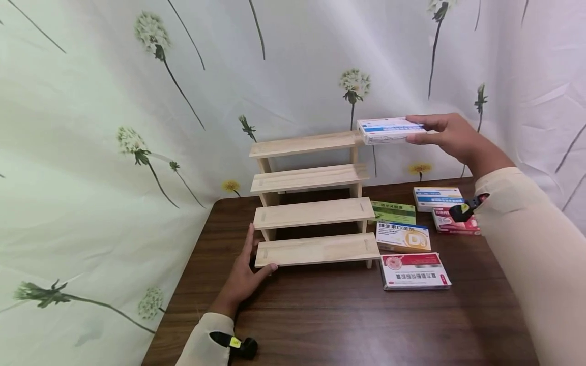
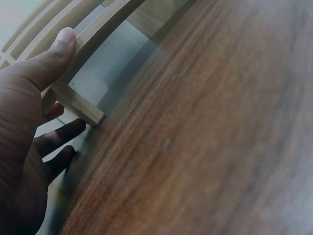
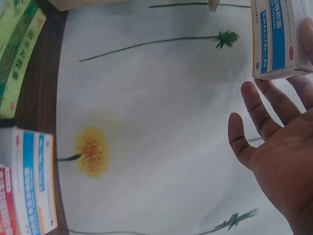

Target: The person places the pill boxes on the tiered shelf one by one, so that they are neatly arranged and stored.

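Observation:
A four-step wooden display stand (image 1: pixel 316 210) rises in tiers toward the back of the table. My left hand (image 1: pixel 245 277) grips the left end of its lowest step, thumb on the front edge and fingers along the side. In the left wrist view, the thumb (image 2: pixel 62 46) lies against the pale wood of the stand. My right hand (image 1: pixel 453 136) pinches a white-and-blue medicine box (image 1: pixel 389 130) by its right end. The box lies flat, up at the right end of the top step and overlapping it in the head view. Its printed side shows in the right wrist view.
Right of the stand lie a green box (image 1: pixel 392 211), a white-and-orange vitamin D box (image 1: pixel 403 237) and a red-and-white box (image 1: pixel 415 272). Behind them are another white-and-blue box (image 1: pixel 438 197) and a pink box (image 1: pixel 450 219). A flower-printed curtain (image 1: pixel 293 76) hangs behind the dark wooden table (image 1: pixel 343 325).

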`<state>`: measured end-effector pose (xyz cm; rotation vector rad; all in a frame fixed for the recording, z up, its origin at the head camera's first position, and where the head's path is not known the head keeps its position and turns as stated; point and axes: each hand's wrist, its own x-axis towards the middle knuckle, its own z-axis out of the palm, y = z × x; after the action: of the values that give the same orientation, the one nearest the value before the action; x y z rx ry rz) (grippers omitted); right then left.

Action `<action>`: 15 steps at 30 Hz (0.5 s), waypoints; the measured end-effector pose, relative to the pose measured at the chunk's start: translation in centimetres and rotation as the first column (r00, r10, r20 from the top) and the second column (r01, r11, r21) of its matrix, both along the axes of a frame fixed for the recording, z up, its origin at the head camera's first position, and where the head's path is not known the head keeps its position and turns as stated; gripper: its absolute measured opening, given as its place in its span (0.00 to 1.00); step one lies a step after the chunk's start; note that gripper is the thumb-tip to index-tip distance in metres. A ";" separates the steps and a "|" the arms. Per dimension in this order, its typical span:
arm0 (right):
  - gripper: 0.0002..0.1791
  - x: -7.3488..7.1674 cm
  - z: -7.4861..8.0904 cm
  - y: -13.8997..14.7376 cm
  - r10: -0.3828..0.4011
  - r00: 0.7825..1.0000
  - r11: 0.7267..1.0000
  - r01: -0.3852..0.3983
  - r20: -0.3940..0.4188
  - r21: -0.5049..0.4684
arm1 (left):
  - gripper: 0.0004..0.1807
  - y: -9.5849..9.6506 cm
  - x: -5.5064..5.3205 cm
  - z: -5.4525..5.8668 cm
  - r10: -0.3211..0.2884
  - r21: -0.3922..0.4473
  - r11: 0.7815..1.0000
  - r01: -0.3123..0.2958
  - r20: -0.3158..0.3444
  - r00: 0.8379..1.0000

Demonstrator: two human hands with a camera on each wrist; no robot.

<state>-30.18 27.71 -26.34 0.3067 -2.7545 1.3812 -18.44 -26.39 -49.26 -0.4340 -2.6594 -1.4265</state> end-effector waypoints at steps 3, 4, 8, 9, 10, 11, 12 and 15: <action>0.38 -0.3 0.7 -1.2 0.017 1.000 1.000 -0.017 -0.013 -0.002 | 0.69 -0.2 0.0 0.2 0.003 -0.006 1.000 -0.003 -0.007 1.000; 0.38 -0.4 0.9 -1.7 0.021 1.000 1.000 -0.021 -0.018 -0.002 | 0.69 -0.2 0.0 0.2 0.001 -0.010 1.000 -0.001 -0.008 1.000; 0.38 -0.7 1.4 -3.4 0.046 0.998 0.999 -0.045 -0.042 0.002 | 0.69 -0.2 0.0 0.1 -0.006 -0.022 1.000 0.006 -0.006 1.000; 0.37 -0.7 1.5 -3.8 0.055 0.997 0.998 -0.054 -0.048 0.007 | 0.69 -0.2 0.0 0.1 -0.007 -0.021 1.000 0.007 -0.004 1.000; 0.37 -0.7 1.6 -4.3 0.063 0.997 0.998 -0.062 -0.055 0.015 | 0.69 -0.2 0.0 0.1 -0.007 -0.020 1.000 0.007 -0.005 1.000; 0.37 -0.8 1.7 -4.8 0.072 0.996 0.997 -0.071 -0.058 0.020 | 0.69 -0.2 0.0 0.0 -0.006 -0.019 1.000 0.006 -0.005 1.000; 0.36 -0.8 1.7 -5.3 0.081 0.995 0.997 -0.079 -0.060 0.024 | 0.69 -0.2 0.1 0.0 -0.005 -0.017 1.000 0.005 -0.004 1.000; 0.36 -1.0 2.0 -6.5 0.100 0.993 0.995 -0.098 -0.066 0.029 | 0.69 -0.2 0.0 0.1 -0.005 -0.014 1.000 0.005 -0.001 1.000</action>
<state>-31.18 21.21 -24.31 0.4885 -2.7379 1.3312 -18.42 -26.55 -49.21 -0.4434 -2.6707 -1.4093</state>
